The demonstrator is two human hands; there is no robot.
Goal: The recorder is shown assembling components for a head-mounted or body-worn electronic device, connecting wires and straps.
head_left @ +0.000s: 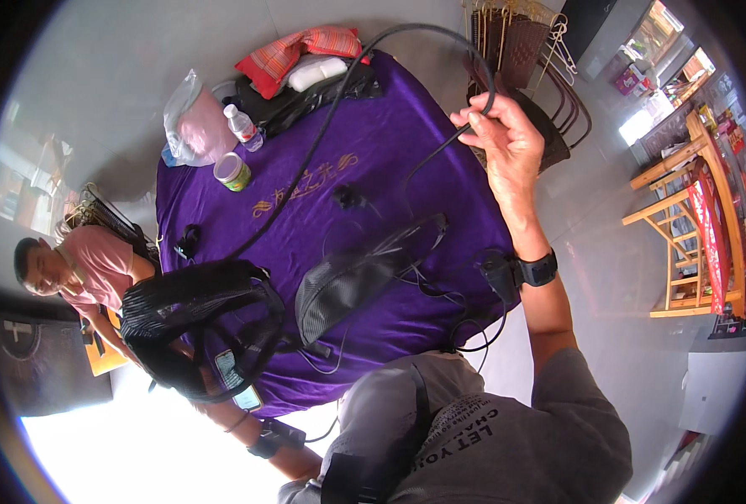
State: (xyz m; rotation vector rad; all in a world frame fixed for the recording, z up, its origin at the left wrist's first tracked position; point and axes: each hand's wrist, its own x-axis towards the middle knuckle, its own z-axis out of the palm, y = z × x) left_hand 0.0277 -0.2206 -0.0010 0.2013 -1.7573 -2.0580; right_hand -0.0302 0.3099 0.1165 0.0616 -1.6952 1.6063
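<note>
My right hand (510, 139) is raised over the far right of the table, thumb and fingers pinched on a black cord (400, 30). The cord arches high to the left and runs down to a black ribbed, bag-like thing (192, 298) with straps. My left forearm reaches under that thing at the table's near left. My left hand lies behind it, so its fingers are hidden. Between my arms, a dark mesh-textured case (339, 290) with thin wires lies on the purple cloth (406, 105). A phone (228, 370) shows beside the ribbed thing.
At the far left stand a jar (232, 172), a clear bottle (242, 128) and a plastic bag with pink contents (200, 126). A red striped cushion (297, 57) lies at the back. Another person (95, 267) sits at left. Folded chairs and hangers (516, 42) stand beyond the table.
</note>
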